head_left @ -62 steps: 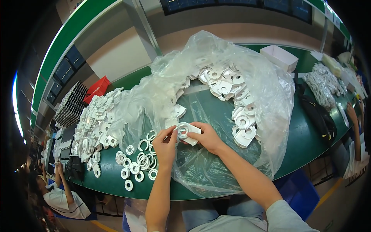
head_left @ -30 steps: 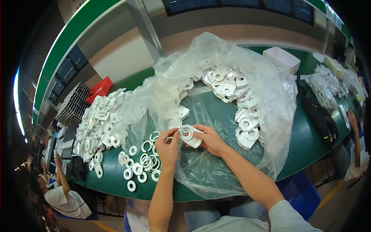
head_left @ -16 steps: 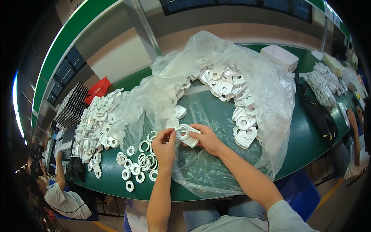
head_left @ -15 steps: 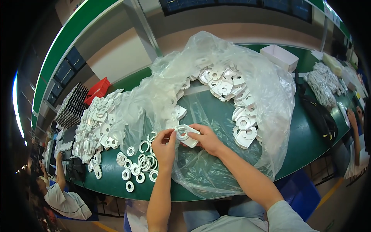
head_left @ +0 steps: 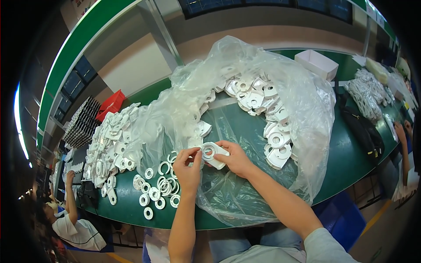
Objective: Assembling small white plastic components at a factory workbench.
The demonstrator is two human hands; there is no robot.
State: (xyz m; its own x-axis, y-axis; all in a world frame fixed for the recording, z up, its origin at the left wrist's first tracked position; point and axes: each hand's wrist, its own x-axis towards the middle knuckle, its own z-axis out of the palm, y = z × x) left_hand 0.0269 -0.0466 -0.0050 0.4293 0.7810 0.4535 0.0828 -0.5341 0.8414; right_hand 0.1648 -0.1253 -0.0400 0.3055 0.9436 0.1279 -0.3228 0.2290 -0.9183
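In front of me, over the clear plastic sheet, I hold a white plastic part [head_left: 217, 160] with a round ring-shaped end and a flat wider end. My right hand [head_left: 239, 161] grips the flat end, thumb on top. The fingertips of my left hand [head_left: 187, 170] are pinched together at the left edge of the ring end; exactly what lies between them is hard to see. Loose white rings [head_left: 154, 193] are scattered on the green table left of my left forearm. More white plastic parts [head_left: 277, 140] lie on the sheet to the right and beyond my hands.
A crumpled clear plastic bag [head_left: 307, 131] spreads around the parts on the green table [head_left: 351, 147]. At the left are a heap of white parts [head_left: 107, 144], a red bin [head_left: 110, 105] and stacked trays [head_left: 82, 122]. A white box [head_left: 316, 65] stands far right. People sit at both sides.
The white part has turned slightly and shifted a little right, so more of its flat end shows beside my right thumb. My left fingertips stay at its ring edge.
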